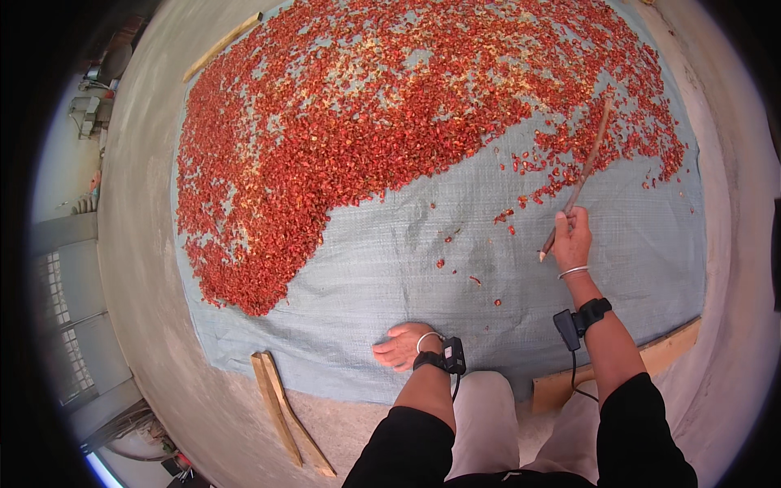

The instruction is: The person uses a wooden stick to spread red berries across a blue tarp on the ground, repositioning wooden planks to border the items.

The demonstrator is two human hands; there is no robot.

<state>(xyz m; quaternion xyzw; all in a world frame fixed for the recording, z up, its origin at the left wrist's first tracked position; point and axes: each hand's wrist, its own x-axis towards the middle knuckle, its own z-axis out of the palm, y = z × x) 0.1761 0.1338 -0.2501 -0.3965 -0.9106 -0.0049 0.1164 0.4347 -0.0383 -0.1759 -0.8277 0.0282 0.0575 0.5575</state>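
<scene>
A thin wooden stick [587, 165] is gripped near its lower end by my right hand [572, 235]. Its far end lies over a scatter of cut red chili pieces [390, 146], and its pale cut end points back below my fingers. Palm down, my left hand [404, 346] rests on the grey-blue woven tarp [366, 262] near its front edge, its fingers slightly apart and holding nothing. The chili is spread over the far and left parts of the tarp, thickest along its near border. Pale seeds show among the pieces, and several stray bits lie on the tarp between my hands.
Two wooden strips [287, 415] lie at the tarp's front left edge. A wooden board [665, 348] runs along its front right edge, beside my knees. Another wooden strip [223, 47] borders the far left corner. Concrete floor [143, 201] surrounds the tarp.
</scene>
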